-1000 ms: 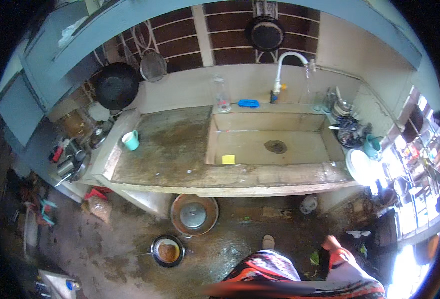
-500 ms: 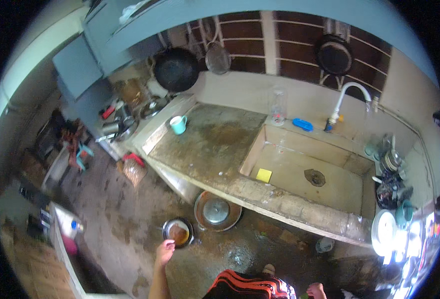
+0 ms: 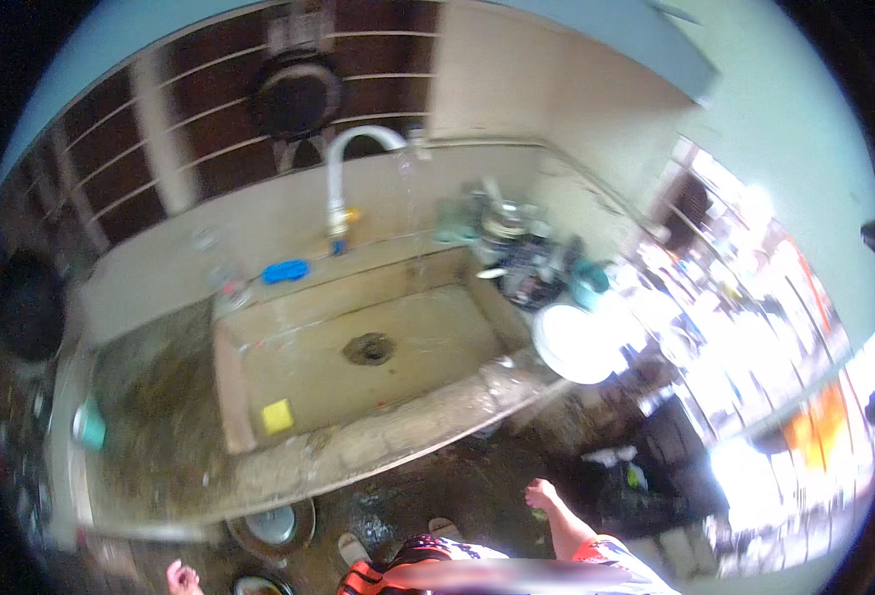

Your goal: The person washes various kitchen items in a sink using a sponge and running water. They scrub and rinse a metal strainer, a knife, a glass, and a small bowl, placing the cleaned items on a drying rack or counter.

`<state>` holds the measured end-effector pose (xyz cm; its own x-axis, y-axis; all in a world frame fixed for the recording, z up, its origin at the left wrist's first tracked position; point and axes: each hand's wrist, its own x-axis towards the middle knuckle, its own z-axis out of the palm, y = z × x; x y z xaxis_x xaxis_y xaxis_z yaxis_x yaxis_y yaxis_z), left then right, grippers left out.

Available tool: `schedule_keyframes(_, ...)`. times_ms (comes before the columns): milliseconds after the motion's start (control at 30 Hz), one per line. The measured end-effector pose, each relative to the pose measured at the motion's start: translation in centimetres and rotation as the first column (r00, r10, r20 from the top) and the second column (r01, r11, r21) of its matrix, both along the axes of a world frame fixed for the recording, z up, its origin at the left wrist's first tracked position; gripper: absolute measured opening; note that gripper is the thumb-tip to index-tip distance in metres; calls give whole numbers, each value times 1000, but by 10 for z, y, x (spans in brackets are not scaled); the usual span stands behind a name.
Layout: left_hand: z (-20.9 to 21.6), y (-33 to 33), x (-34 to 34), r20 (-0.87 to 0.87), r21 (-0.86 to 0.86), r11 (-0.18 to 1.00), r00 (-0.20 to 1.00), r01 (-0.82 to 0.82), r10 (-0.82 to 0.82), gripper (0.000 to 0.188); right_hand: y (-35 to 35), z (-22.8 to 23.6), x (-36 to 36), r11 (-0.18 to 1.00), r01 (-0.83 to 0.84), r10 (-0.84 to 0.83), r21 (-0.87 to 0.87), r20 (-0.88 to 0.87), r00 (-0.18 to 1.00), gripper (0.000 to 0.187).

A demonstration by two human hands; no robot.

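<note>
My left hand (image 3: 184, 577) hangs low at the left, near the pan with a lid (image 3: 273, 524) on the floor. Its fingers are a little apart and nothing shows in them. My right hand (image 3: 540, 493) is out over the floor in front of the counter, its fingers curled closed. A bit of green shows just under it, too small to make out. Before me is the sink (image 3: 428, 315) with a yellow sponge (image 3: 278, 416) in its near left corner. From the white curved faucet (image 3: 336, 178) a thin stream of water falls toward the sink's back edge.
A turquoise mug (image 3: 88, 424) stands on the counter's left end. Behind the sink lies a blue soap dish (image 3: 286, 271). White plates (image 3: 574, 344) and a dark rack of dishes (image 3: 532, 273) crowd its right side. A black bag (image 3: 626, 491) sits on the floor to the right.
My view has swung right, so the sink now sits in the middle and a bright opening shows at the right. My right arm has come further into view, reaching forward.
</note>
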<state>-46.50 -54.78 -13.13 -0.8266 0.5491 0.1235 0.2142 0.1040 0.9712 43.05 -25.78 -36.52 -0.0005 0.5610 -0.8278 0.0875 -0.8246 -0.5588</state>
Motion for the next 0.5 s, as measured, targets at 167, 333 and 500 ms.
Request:
schedule_keyframes(167, -2, 133, -98, -160, 21, 947, 937, 319, -312, 24, -57, 131, -93, 921, -332, 104, 205, 692, 715, 20)
schedule_keyframes(333, 49, 239, -36, -233, -165, 881, 851, 443, -471, 8, -59, 231, -116, 916, -197, -130, 350, 721, 680, 17)
schedule_keyframes(500, 81, 273, 32, -321, -209, 837, 773, 506, -548, 11, 4, 294, -104, 714, -217, -482, 666, 692, 538, 7)
